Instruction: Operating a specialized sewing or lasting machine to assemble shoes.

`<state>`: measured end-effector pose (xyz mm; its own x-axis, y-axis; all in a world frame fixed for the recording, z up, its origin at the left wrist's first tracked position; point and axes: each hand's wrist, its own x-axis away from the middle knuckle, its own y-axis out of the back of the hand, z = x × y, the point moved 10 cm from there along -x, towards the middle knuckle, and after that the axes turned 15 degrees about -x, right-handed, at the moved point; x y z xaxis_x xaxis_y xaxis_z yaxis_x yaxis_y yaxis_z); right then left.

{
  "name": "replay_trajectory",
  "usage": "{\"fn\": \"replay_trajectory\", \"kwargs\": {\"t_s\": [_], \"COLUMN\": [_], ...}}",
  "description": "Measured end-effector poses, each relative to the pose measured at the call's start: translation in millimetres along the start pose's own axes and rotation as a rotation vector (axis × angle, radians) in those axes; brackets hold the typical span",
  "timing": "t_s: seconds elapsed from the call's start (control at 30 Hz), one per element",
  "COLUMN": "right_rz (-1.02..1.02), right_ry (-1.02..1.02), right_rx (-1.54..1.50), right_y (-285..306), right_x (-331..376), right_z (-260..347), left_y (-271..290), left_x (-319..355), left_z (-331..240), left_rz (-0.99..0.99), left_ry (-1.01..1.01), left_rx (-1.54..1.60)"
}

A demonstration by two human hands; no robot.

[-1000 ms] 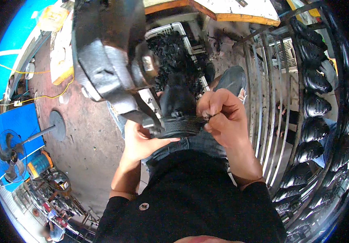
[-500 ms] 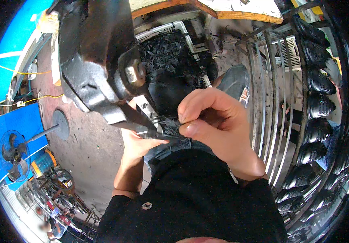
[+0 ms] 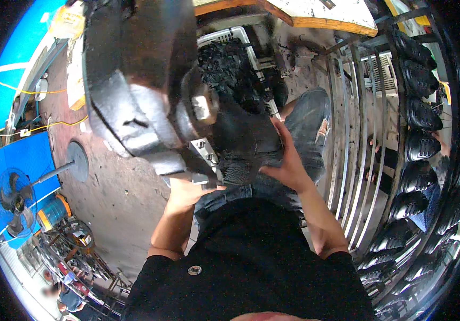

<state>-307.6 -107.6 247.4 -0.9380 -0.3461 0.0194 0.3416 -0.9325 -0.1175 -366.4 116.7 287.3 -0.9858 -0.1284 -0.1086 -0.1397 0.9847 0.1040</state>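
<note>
Below the head of a dark metal machine (image 3: 139, 101), I hold a black shoe (image 3: 251, 136) with a textured, mesh-like patch at its near end. My right hand (image 3: 292, 167) grips the shoe's right side, thumb on the near edge and fingers along the far side. My left hand (image 3: 188, 191) is at the lower left of the shoe, its thumb pointing right along the near edge; the machine hides most of its fingers. A small steel block with screws (image 3: 206, 158) on the machine sits right against the shoe's left side.
Beyond the shoe stands a white crate (image 3: 251, 45) full of black scraps. A worktable with a wooden edge (image 3: 331, 22) is at the far side. On the right, a metal rack (image 3: 347, 144) bears several black lace-up shoes (image 3: 421, 145). To the left is a standing fan (image 3: 16, 198).
My right hand has gone from a pinch at the shoe's near end to a grip on its right side. More of the shoe shows now, and the view has shifted slightly.
</note>
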Motion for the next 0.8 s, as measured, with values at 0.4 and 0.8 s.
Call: {"fn": "replay_trajectory", "kwargs": {"t_s": [0.4,0.8], "right_rz": [0.037,0.053], "right_ry": [-0.054,-0.012], "right_rx": [0.026,0.348], "right_y": [43,63], "right_x": [16,8], "right_z": [-34,33], "left_y": [-24,-25], "left_x": [-12,-9], "left_z": [-1,7], "left_rz": [0.085,0.063], "left_ry": [0.103,0.186], "left_rx": [0.203,0.305]}}
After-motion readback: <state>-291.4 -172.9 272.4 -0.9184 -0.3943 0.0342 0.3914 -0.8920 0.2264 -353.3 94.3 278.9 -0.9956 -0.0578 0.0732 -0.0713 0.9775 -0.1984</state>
